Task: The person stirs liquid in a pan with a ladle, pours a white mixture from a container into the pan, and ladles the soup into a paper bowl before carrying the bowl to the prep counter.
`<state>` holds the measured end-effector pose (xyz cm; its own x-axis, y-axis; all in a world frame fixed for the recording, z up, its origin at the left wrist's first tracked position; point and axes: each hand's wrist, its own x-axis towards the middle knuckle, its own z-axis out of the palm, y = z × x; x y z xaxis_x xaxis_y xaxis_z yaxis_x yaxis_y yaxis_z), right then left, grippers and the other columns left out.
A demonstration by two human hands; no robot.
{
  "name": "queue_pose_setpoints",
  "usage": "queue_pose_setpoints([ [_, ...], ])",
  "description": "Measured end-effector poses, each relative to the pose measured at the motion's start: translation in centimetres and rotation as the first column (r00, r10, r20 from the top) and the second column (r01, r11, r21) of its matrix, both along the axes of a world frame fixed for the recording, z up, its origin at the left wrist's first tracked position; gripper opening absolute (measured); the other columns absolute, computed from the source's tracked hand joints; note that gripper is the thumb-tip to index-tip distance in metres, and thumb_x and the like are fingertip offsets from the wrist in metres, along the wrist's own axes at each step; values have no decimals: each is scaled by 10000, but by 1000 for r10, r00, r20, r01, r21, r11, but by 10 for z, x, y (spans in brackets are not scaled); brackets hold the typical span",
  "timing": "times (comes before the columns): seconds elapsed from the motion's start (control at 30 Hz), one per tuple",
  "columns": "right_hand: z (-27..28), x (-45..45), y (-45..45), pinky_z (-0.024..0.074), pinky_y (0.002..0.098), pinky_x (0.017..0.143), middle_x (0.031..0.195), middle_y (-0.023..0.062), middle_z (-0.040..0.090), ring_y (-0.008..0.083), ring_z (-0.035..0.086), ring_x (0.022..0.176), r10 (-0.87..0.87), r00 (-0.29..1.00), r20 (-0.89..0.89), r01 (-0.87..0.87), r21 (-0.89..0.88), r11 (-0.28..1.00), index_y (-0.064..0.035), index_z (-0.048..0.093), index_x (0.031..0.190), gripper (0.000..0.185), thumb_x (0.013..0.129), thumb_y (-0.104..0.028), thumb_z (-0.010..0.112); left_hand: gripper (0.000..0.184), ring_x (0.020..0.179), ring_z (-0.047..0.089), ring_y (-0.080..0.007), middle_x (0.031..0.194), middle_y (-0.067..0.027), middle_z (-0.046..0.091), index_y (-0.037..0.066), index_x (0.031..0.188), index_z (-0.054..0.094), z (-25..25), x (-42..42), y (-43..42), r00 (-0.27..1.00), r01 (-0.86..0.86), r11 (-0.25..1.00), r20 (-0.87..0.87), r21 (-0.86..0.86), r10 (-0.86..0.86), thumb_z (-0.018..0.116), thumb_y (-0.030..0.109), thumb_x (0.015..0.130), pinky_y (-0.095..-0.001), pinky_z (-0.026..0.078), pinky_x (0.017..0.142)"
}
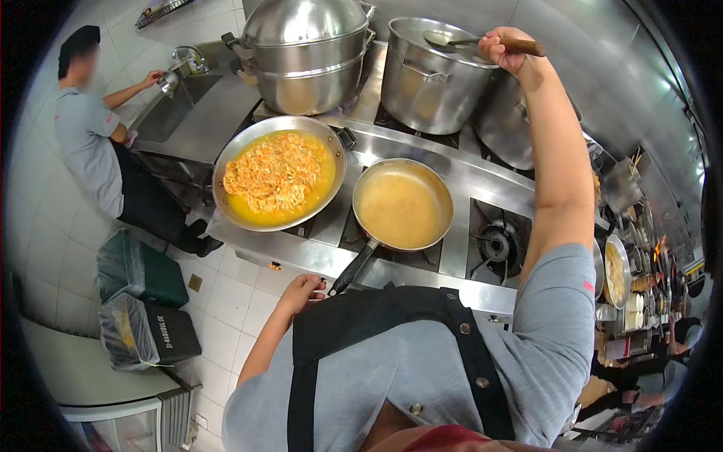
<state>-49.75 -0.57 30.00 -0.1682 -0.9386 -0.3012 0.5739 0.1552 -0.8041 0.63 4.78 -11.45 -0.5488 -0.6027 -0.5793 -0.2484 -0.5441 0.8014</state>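
My right hand (pixel 506 50) is closed round the wooden handle of a metal ladle (pixel 452 41), held over the rim of a tall stockpot (pixel 437 90). My left hand (pixel 303 292) is low, beside the black handle of a frying pan (pixel 403 203); its fingers are curled, and whether they hold something small is unclear. Pale brown liquid fills the frying pan on the stove. Left of it, a wide shallow pan (pixel 280 173) holds an orange, lumpy mixture in yellow liquid.
A large domed steamer pot (pixel 309 56) stands behind the wide pan. An unlit burner (pixel 497 242) is at right. Another person (pixel 90 143) holds a metal vessel at the sink (pixel 162 117). Lined bins (pixel 139 271) stand on the floor. More people and cookware are far right.
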Motion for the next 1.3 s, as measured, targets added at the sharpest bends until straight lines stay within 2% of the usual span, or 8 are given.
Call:
queue_pose_setpoints([
  [0.27, 15, 32, 53, 322, 178, 349, 630, 41, 365, 82, 360, 458, 18, 989, -145, -23, -33, 999, 48, 350, 850, 159, 912, -96, 319, 348, 711, 559, -112, 867, -53, 580, -7, 1028, 526, -19, -12, -8, 993, 115, 993, -32, -21, -115, 465, 315, 909, -221, 458, 622],
  [0.4, 16, 99, 104, 242, 160, 300, 631, 61, 386, 70, 319, 423, -194, 979, 64, 198, -46, 979, 57, 351, 772, 114, 816, -47, 372, 362, 758, 580, -136, 893, -75, 572, -14, 1023, 509, -3, -25, -13, 909, 402, 915, -109, -33, -403, 431, 323, 921, -239, 493, 632],
  [0.47, 0, 84, 121, 424, 270, 411, 683, 163, 512, 192, 498, 503, 104, 984, 143, -98, -49, 994, 106, 439, 853, 210, 821, -102, 428, 324, 765, 584, -139, 896, -75, 580, -7, 1025, 500, 0, -33, -7, 927, 320, 935, -256, 154, -274, 399, 288, 934, -261, 516, 662],
  [0.53, -10, 102, 142, 300, 187, 342, 595, 10, 345, 79, 336, 446, 75, 997, -16, -76, -39, 996, 30, 343, 874, 155, 922, -111, 301, 272, 718, 589, -142, 869, -84, 584, 9, 991, 494, 1, -38, -8, 923, 321, 923, -286, 212, -256, 412, 261, 929, -278, 526, 624],
  [0.87, -154, 189, 226, 282, 169, 310, 712, 62, 488, 45, 389, 472, -199, 978, -65, 205, 108, 973, 66, 447, 976, 214, 837, -95, 468, 259, 716, 588, -147, 908, -105, 597, 33, 1060, 464, 17, -51, -11, 948, 287, 896, -236, 339, -214, 382, 247, 939, -253, 500, 590],
  [1.1, -237, 215, 247, 288, 227, 367, 703, 55, 509, 98, 418, 460, -62, 932, -357, 162, 259, 952, 83, 292, 1280, 601, 743, -54, 524, 251, 663, 549, -138, 903, -83, 570, 69, 1031, 441, 12, -62, -12, 950, 297, 885, -204, 358, -236, 451, 293, 917, -220, 414, 453],
  [1.23, -272, 214, 263, 414, 270, 480, 808, 108, 560, 158, 512, 572, 167, 704, -690, 211, 428, 879, 47, 285, 1320, 626, 746, -37, 523, 252, 630, 520, -117, 884, -82, 551, 80, 1070, 434, 20, -64, -9, 957, 286, 899, -153, 331, -248, 467, 272, 909, -187, 369, 421],
  [1.3, -275, 218, 275, 457, 308, 748, 1042, 171, 566, 232, 577, 855, 185, 355, -916, 333, 309, 891, 18, 300, 1327, 604, 761, -23, 506, 246, 594, 477, -93, 854, -63, 531, 77, 1052, 435, 22, -62, -8, 964, 261, 922, -132, 285, -232, 495, 256, 896, -168, 347, 408],
])
